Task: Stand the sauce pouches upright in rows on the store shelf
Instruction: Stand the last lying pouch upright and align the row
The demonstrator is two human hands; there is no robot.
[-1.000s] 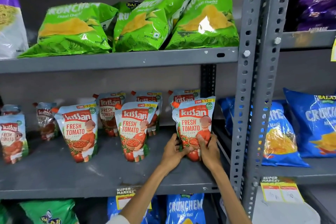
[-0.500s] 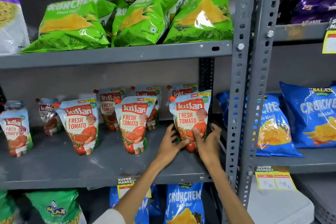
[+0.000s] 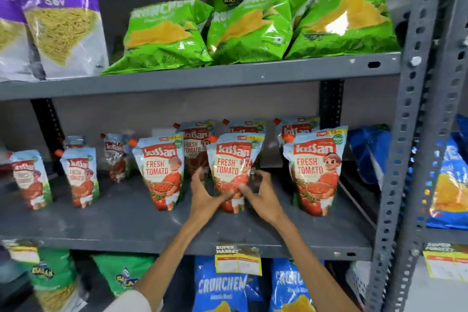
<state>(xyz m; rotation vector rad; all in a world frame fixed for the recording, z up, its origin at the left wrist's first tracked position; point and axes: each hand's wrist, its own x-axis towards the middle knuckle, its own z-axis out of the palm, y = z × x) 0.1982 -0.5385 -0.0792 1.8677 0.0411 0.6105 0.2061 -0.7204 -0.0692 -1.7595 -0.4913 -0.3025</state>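
Kissan tomato sauce pouches stand upright on the grey middle shelf (image 3: pixel 121 223). Three large ones form the front row: left pouch (image 3: pixel 159 167), middle pouch (image 3: pixel 234 157) and right pouch (image 3: pixel 314 167). Behind them stand more pouches (image 3: pixel 196 139), partly hidden. Smaller pouches (image 3: pixel 78 172) stand at the far left. My left hand (image 3: pixel 205 192) and my right hand (image 3: pixel 259 192) cup the lower half of the middle front pouch from either side, thumbs on its front. Both hands are blurred.
Green chip bags (image 3: pixel 253 25) and purple sev bags (image 3: pixel 60 20) fill the shelf above. A perforated grey upright (image 3: pixel 410 134) bounds the shelf on the right, with blue chip bags (image 3: pixel 448 185) beyond it. Blue bags (image 3: pixel 220 286) and a yellow price tag (image 3: pixel 238 261) sit below.
Both hands have let go of the right front pouch, which stays upright, and have moved left onto the middle front pouch. The view has shifted left.
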